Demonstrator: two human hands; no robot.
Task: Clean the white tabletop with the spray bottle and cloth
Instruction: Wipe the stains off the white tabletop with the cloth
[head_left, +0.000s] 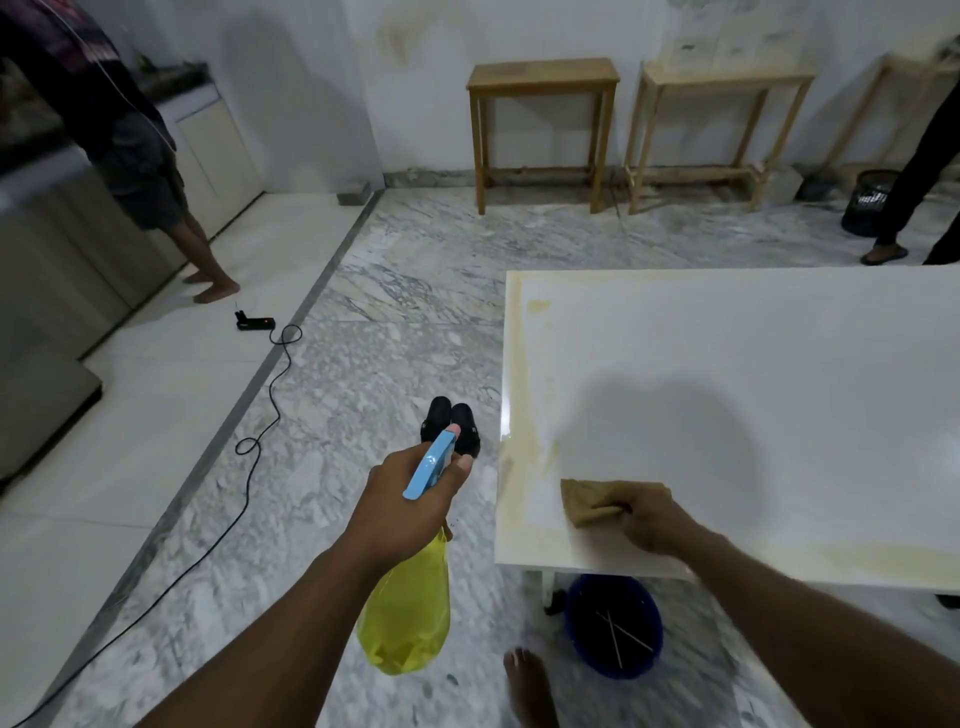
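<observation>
The left hand is curled tightly round the neck of the spray bottle. The bottle has a smooth light-blue plastic trigger head with a pink nozzle tip, which points away from the person. Its translucent yellow body is rounded and hangs below the fist. The bottle is held over the floor, to the left of the table and clear of its edge.

The right hand pinches the cloth between curled fingers and thumb. The cloth is a soft, crumpled tan rag lying flat on the white tabletop near its near-left corner.

The tabletop is glossy, rectangular and sharp-edged. A yellowish-brown stain runs along its left margin, with a further patch along the near edge.

Beneath the near edge stands a round dark-blue bucket holding thin pale sticks. A bare foot rests just beside it on the grey-veined marble floor.

A pair of black shoes sits beyond the bottle. A black cable loops across the floor to a small black device.

Two plain wooden side tables stand against the far wall. A black mesh basket sits at the far right. Another person stands barefoot at the counter on the left.
</observation>
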